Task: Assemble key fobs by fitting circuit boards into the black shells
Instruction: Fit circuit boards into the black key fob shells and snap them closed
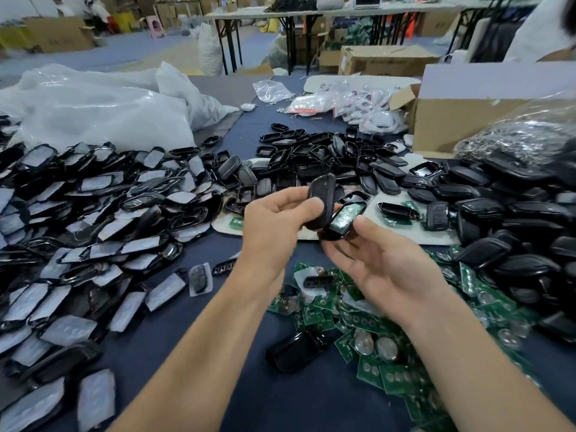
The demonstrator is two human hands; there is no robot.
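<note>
While my left hand (279, 219) grips a cover (322, 194), my right hand (377, 263) a board-filled shell (344, 218) | blue table (311, 400) | cartons (386, 62) behind.

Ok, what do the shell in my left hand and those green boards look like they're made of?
The shell looks like moulded plastic: black, dull sheen. The green boards are probably fibreglass laminate: glossy green coating, shiny round metal discs on them.

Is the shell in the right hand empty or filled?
Filled: a green board lies inside the shell in the right hand; left hand holds a cover.
</note>
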